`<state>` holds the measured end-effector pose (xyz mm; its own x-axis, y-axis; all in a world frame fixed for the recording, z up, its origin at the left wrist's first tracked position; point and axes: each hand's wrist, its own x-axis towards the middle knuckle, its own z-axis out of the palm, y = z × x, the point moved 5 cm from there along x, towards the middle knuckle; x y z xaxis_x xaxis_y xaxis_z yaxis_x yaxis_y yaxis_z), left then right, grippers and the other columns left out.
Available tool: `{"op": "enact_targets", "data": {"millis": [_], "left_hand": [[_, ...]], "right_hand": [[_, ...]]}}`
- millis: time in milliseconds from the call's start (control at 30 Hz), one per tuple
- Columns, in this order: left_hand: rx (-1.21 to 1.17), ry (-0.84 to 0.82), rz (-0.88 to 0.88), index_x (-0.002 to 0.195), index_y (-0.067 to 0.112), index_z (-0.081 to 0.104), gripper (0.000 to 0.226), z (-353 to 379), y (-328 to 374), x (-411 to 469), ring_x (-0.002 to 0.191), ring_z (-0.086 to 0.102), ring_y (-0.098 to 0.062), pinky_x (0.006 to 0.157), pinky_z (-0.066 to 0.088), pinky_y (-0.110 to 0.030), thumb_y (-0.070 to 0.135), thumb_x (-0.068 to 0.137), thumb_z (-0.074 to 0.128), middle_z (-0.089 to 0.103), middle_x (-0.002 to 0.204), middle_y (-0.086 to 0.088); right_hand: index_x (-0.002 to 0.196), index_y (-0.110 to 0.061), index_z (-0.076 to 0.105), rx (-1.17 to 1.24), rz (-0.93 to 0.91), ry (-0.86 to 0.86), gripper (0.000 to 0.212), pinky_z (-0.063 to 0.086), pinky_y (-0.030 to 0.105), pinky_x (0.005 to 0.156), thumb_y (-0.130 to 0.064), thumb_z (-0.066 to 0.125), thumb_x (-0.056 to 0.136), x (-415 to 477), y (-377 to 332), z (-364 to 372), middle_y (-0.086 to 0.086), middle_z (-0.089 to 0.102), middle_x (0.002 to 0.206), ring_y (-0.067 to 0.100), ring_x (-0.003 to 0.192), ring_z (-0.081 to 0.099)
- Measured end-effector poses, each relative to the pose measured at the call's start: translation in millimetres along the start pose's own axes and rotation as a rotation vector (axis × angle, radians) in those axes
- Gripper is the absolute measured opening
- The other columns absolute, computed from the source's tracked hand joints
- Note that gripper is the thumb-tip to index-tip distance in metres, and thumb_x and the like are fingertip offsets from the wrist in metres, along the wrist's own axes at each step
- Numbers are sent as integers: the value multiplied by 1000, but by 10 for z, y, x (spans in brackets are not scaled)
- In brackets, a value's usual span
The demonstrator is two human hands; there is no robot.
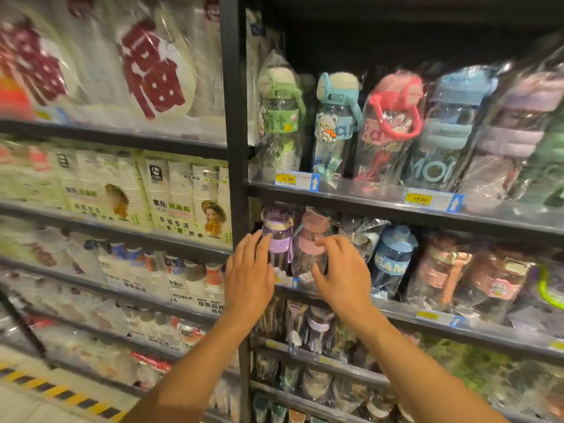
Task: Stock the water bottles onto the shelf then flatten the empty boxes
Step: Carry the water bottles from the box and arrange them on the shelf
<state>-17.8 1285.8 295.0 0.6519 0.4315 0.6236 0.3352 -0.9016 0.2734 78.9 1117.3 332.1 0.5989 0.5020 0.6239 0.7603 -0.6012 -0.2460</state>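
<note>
Two bare forearms reached up from 6 o'clock. Left hand (248, 276), fingers straight and spread, tips against the wrapped purple-lidded water bottle (276, 239) just below centre. Right hand (341, 276), at 3 o'clock of the left, fingers loosely bent over the wrapped pink-lidded water bottle (311, 244); hold or mere touch could not be told. Both bottles stood upright, side by side, at the left end of the middle shelf (406, 315), hard by the black upright post (233, 117). Blue bottle (393, 261) stood at 3 o'clock of the pink one. Yellow price tag (418, 199) at 2 o'clock. Paper-cup packs (183, 193) at 9 o'clock. Striped floor tape (61, 392) at 7 o'clock.
</note>
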Motion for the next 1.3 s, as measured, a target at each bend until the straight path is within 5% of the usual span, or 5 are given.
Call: {"op": "enact_targets", "data": {"millis": [267,600,833,1000,1300], "left_hand": [[-84,221,105,156,15,36,68,-814,312,784,151,33,-24,122,36,-45,22,95,66,38,161,-5],[-607,181,-84,165,26,1,96,-1074,580,1681,157,17,-17,126,26,-42,39,97,68,11,172,3],[-547,178,-210,164,20,-3,106,-871,565,1879,152,32,-27,112,43,-44,38,93,74,14,172,-5],[-491,180,-285,165,14,-4,110,-690,542,1897,153,30,-32,118,39,-47,36,92,76,15,172,-10],[-319,211,-296,165,13,7,105,-586,554,1965,149,34,-32,114,42,-48,38,90,76,28,165,-12]], "right_hand": [[122,-17,60,101,-101,214,39,55,40,78,-20,75,86,691,-218,-788,-1,55,122,22,107,59],[148,-14,41,212,-22,280,66,48,36,102,-27,73,92,1362,-363,-1224,3,48,143,21,131,50],[153,-27,26,160,106,225,75,57,46,74,-41,69,92,1494,-427,-1118,-1,35,153,23,97,68],[144,-25,37,6,317,178,66,52,45,78,-54,65,92,1420,-314,-1000,0,52,143,32,112,66],[131,-13,44,-199,437,-26,71,43,38,67,-70,55,92,1559,-187,-829,8,69,112,34,102,68]]}}
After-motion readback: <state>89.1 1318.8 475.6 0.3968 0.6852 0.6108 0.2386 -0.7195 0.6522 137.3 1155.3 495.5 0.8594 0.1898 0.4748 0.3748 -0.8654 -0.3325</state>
